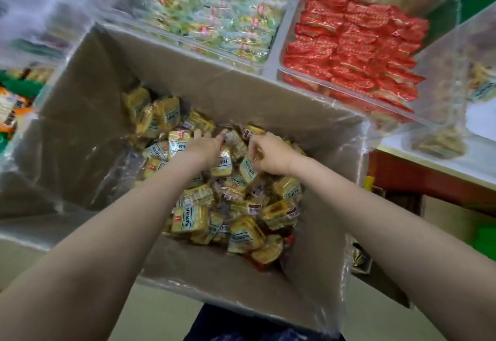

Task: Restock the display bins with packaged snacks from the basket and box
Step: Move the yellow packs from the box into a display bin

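The left hand (205,145) is digging into the yellow snack packs (236,179) heaped in the big box (241,91), fingers curling round some. The right hand (268,155) is pinching packs too. Scooping a full, snug handful should keep them from dropping.

Pale floor (150,314), white counter (456,158) over red front (418,179).

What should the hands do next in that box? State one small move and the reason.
Probably close both hands on a bunch of the yellow snack packs and lift them out. The left hand and right hand are already down on the pile inside the cardboard box, fingers curling round packs, and none has left the box yet.
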Tool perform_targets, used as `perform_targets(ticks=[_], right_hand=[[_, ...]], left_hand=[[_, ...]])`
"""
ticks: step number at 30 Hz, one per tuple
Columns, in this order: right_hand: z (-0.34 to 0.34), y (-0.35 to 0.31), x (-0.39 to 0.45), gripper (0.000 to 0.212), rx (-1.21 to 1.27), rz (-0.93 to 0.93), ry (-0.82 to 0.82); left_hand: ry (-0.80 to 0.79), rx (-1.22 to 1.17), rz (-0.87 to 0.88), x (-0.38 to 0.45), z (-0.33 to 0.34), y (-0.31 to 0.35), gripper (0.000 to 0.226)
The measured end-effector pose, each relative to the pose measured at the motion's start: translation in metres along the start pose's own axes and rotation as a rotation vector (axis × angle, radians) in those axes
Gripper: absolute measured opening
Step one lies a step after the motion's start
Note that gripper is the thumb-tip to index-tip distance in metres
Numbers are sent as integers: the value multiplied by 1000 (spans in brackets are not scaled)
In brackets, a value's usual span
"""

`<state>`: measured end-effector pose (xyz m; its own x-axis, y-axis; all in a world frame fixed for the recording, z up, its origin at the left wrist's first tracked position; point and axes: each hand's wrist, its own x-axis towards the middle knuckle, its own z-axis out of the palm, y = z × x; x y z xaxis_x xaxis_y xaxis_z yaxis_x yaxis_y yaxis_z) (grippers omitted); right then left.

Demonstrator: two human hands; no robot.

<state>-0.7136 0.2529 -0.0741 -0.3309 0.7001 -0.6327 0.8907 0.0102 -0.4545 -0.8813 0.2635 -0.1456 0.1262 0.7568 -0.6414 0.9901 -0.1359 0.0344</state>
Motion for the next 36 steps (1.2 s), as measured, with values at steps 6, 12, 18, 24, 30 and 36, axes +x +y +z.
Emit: perform_targets(ticks=[6, 12, 18, 24, 30, 36], right_hand=[[-10, 0, -9, 69, 450, -3, -99], [0, -2, -3, 64, 594, 99, 57], [-24, -19, -7, 51, 412, -99, 2], [-12, -15, -7, 32, 922, 78, -25], [-3, 1, -3, 81, 591, 229, -93], [-16, 2, -10, 84, -130, 59, -183]], left_hand=[[-91, -304, 14, -7, -20, -25, 51], [-164, -823, 10, -28, -36, -46, 28], [-288, -907, -9, -36, -42, -49, 39], [-434, -1495, 18, -43, -50, -25, 29], [-361, -1281, -167, -30, -26, -3, 42], [-509, -443, 19, -21, 8, 37, 63]])
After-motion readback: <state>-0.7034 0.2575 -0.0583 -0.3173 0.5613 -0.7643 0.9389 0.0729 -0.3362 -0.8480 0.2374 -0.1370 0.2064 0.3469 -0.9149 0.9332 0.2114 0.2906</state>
